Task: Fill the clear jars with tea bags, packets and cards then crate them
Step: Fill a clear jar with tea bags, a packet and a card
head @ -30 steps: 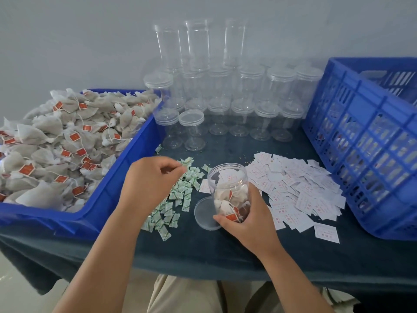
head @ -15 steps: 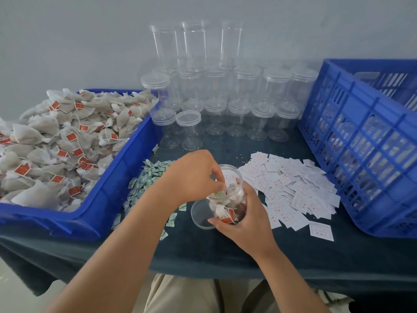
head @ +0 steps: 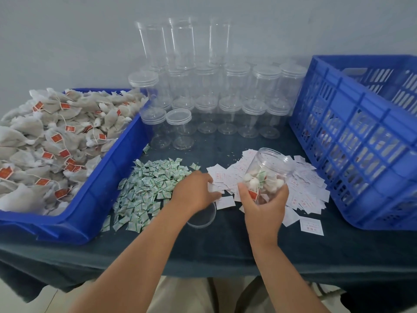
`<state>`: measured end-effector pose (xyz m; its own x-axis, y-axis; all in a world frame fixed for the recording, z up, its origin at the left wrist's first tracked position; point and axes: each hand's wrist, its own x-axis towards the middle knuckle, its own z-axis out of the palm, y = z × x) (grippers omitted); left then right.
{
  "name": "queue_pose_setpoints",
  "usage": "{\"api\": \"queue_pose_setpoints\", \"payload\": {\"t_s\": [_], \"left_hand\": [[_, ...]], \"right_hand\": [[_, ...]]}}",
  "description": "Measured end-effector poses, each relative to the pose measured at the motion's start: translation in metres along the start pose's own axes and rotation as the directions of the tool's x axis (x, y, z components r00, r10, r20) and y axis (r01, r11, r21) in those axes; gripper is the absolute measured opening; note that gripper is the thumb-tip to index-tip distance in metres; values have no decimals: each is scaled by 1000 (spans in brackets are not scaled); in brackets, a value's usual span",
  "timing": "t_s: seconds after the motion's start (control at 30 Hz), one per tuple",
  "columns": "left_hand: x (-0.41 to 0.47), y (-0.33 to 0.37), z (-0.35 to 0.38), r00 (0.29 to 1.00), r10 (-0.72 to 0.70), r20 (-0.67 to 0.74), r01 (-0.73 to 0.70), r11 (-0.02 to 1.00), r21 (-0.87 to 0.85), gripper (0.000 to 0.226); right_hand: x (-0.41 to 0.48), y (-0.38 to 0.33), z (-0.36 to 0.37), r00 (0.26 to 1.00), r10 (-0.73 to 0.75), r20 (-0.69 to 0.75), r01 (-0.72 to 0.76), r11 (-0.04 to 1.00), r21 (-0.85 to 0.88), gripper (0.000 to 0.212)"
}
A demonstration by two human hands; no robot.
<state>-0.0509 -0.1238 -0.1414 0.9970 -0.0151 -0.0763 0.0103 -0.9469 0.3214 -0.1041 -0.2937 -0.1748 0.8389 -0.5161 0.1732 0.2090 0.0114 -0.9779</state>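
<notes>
The open clear jar [head: 269, 170], tilted over the white cards [head: 304, 188], holds tea bags [head: 248, 178] and a green packet [head: 261, 175]. Its lid [head: 200, 220] lies flat.

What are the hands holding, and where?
The right hand grips the clear jar around its bottom end. The left hand rests on the white cards; whether it pinches one cannot be told.

A single wide head-worn view looks forward and down from close above the near edge of the table [head: 225, 251], reaching back to the wall [head: 90, 41] behind.
</notes>
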Motion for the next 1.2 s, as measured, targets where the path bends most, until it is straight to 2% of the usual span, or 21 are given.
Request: {"api": "queue_pose_setpoints", "payload": {"t_s": [0.1, 0.17, 0.23, 0.27, 0.33, 0.47, 0.6, 0.8, 0.93, 1.0, 1.07, 1.17, 1.2], "left_hand": [[8, 0, 6, 999, -30, -17, 29, 997, -69, 45], [11, 0, 5, 999, -18, -33, 15, 996, -92, 20], [11, 0, 5, 998, 15, -59, -19, 997, -70, 9], [11, 0, 6, 996, 36, -76, -41, 997, -62, 11], [11, -2, 7, 993, 60, -105, -66, 996, -53, 30], [13, -5, 9, 992, 59, -108, -52, 996, 68, 42], [11, -5, 3, 989, 115, -90, -110, 992, 62, 33], [2, -8, -18, 990, 78, -119, -79, 997, 0, 18], [-1, -19, -29, 995, -14, -102, -2, 988, -155, 19], [-6, -25, -34, 993, -65, -96, 35, 957, -289, 11], [-12, -26, -42, 988, -116, -106, 66, 919, -389, 14], [-21, -23, -57, 980, -131, -150, 32, 848, -529, 4], [-26, -20, -65, 976, -126, -179, 1, 818, -575, 7]], "right_hand": [[0, 1, 0, 1000, 18, 8, -18, 1000, -13, 77], [0, 1, 0, 1000, 12, 19, -11, 999, -37, 78], [-1, 0, 0, 999, 4, 38, -2, 999, -53, 77], [-1, 0, 0, 999, 1, 48, 1, 998, -58, 76], [-1, 0, 1, 998, 5, 67, -1, 998, -60, 77], [-1, -1, 2, 996, 1, 89, 5, 998, -61, 78], [0, 2, 1, 994, 6, 105, -1, 999, -46, 80], [0, 1, 2, 992, -13, 128, 19, 999, -45, 82], [0, 1, 0, 987, -28, 159, 39, 997, -70, 85], [-1, 1, 0, 982, -36, 185, 51, 996, -79, 83], [-3, 1, 0, 973, -39, 227, 64, 992, -105, 83], [-7, -2, 1, 949, -65, 308, 117, 981, -155, 84], [-8, -2, 1, 938, -71, 340, 133, 977, -164, 84]]}}
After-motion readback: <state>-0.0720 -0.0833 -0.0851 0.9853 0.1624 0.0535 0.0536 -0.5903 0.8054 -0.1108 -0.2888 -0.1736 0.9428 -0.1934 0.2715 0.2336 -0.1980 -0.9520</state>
